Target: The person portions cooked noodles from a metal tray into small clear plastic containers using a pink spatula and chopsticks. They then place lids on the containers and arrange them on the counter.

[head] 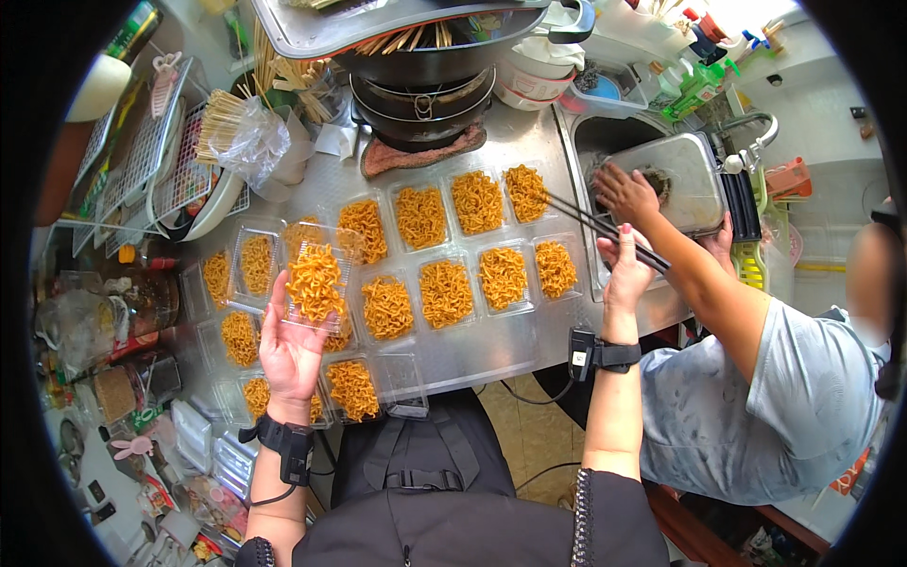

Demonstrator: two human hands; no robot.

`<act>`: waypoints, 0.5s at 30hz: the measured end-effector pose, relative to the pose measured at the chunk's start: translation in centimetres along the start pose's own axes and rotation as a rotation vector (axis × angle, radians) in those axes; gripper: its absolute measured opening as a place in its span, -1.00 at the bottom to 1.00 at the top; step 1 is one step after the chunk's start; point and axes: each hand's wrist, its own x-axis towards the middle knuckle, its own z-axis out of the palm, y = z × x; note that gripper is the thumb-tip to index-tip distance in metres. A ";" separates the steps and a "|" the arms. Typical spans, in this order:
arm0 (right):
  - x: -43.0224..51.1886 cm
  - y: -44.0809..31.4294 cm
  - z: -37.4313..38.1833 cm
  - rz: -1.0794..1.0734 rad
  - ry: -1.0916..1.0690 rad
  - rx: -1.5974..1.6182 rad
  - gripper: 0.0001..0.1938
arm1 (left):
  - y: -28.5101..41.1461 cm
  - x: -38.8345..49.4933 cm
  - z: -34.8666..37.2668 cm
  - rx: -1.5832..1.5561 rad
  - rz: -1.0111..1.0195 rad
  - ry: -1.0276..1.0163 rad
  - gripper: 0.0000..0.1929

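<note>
My left hand (294, 361) is palm up under a clear plastic box, its thumb along the side. A portion of orange-brown noodles (315, 283) lies in that raised box. My right hand (626, 276) grips a pair of dark chopsticks (577, 212), whose tips reach left to the noodles (525, 191) in the box at the far right of the back row. More noodle portions (446, 293) sit in open clear boxes, set out in rows on the metal counter (489, 347). The raised box hides part of those behind it.
At the right, another person's hand (627, 191) touches a metal tray (684, 170) in the sink, close to my chopsticks. Stacked black pans (425, 106) stand at the back on a pink cloth (425, 152). Bundled skewers (220, 127) and wire racks (134, 156) crowd the left.
</note>
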 end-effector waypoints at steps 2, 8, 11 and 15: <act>-0.4 -0.5 -0.3 0.049 -0.071 -0.047 -0.84 | 0.2 -0.2 -0.2 0.006 0.014 0.001 -0.55; 0.5 -0.2 1.7 -0.099 -0.034 -0.057 -0.84 | -0.1 -0.1 0.2 0.008 0.011 0.038 -0.55; 2.2 1.1 3.3 0.017 -0.108 -0.016 -0.81 | -0.5 0.0 0.7 0.000 0.008 0.051 -0.55; 2.9 2.0 2.8 -0.069 0.009 0.079 -0.82 | -0.7 0.2 1.1 0.002 0.011 0.081 -0.55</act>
